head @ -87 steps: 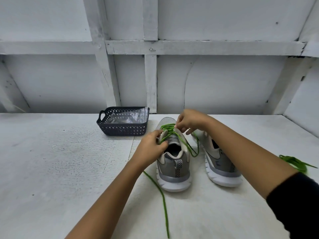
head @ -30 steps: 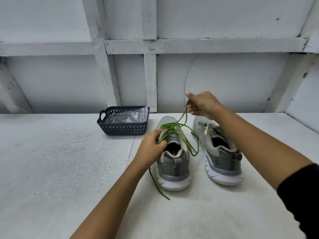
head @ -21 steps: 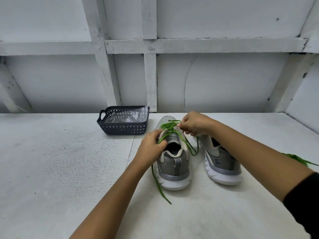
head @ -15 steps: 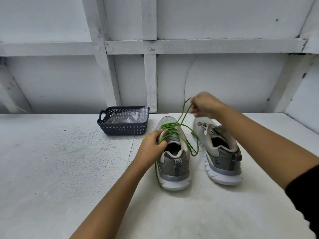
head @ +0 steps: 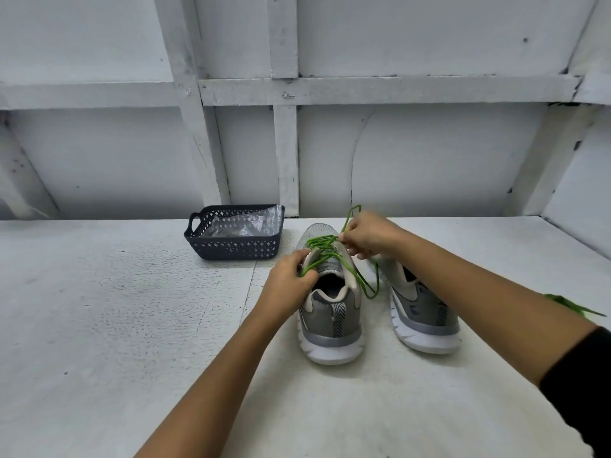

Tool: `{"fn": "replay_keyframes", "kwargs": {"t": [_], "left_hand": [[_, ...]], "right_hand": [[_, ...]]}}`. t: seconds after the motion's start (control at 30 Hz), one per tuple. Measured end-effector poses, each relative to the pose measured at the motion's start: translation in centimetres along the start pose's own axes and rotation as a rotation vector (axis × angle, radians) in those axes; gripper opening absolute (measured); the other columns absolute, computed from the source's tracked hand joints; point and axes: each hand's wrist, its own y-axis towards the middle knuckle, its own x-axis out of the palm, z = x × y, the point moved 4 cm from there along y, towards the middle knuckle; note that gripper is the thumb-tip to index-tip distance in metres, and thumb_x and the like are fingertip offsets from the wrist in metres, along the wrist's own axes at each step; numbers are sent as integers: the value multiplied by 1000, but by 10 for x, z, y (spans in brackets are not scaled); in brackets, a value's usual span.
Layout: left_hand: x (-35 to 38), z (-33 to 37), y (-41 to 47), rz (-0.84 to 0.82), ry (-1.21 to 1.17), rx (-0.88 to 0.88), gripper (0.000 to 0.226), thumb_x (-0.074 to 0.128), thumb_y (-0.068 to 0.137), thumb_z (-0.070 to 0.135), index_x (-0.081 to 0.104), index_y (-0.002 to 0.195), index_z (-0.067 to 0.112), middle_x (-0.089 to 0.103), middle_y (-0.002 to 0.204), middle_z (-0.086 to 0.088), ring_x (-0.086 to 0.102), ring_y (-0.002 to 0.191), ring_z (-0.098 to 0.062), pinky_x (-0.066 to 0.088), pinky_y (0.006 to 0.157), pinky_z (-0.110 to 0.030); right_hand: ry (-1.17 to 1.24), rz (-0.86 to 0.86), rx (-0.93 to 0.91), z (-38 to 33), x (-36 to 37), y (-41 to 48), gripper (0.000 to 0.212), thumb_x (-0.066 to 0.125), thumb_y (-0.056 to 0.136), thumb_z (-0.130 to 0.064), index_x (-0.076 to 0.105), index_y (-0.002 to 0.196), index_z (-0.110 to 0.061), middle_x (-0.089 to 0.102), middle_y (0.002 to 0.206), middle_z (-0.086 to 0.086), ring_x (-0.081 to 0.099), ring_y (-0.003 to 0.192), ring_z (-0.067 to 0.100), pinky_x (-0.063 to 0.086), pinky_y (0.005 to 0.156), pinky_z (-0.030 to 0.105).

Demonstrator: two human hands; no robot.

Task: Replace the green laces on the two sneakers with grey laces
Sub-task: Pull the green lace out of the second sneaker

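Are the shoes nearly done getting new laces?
Not yet. Done: the right sneaker shows no lace, and a loose green lace lies farther right. Now: the right hand pinches the green lace still threaded in the left sneaker, which the left hand holds. Left: both grey laces; none is threaded.

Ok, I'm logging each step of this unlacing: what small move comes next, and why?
Probably the right hand should pull its pinched green cord lace up out of the grey mesh sneaker: crossings remain threaded, and the left hand steadies the shoe.
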Motion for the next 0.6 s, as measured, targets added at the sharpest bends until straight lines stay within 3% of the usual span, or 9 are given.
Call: {"fn": "replay_keyframes", "kwargs": {"t": [0.1,0.23,0.3,0.4,0.5,0.6], "left_hand": [[0,0,-1,0,-23,2,35,54,87,8,61,120,16,64,107,-3,58,97,-16,45,81,-27],[0,0,0,5,-7,13,37,54,88,9,58,125,15,63,112,-6,58,100,-17,45,85,-28],[1,-2,1,5,-11,10,38,55,88,9,58,125,15,63,113,-6,57,99,-15,44,84,-25],[1,-3,1,7,-22,14,37,55,88,9,58,125,16,62,113,-5,57,98,-14,43,83,-24],[1,-4,2,6,-25,19,38,55,88,9,58,125,15,62,114,-6,57,102,-17,45,88,-28],[2,-5,3,6,-18,28,38,55,88,10,58,125,15,62,115,-7,57,105,-19,46,92,-32]], "right_hand": [[279,177,59,-4,-23,9,35,38,100,-8,47,67,-2,52,63,11,52,32,10,41,31,16],[455,412,56,-8,-56,15,34,37,100,-10,44,68,-4,52,65,12,54,51,21,48,47,28],[431,293,112,-2,-42,14,32,39,100,-13,47,69,-5,51,64,13,53,52,21,46,47,28],[203,17,152,8,-5,4,33,51,97,-21,52,69,-4,51,59,9,49,51,16,42,47,23],[104,25,100,10,9,2,33,54,95,-14,52,63,-5,49,58,7,46,49,14,42,44,20],[266,39,179,8,5,7,34,40,101,-14,51,74,3,53,67,12,53,45,16,45,35,20]]}}
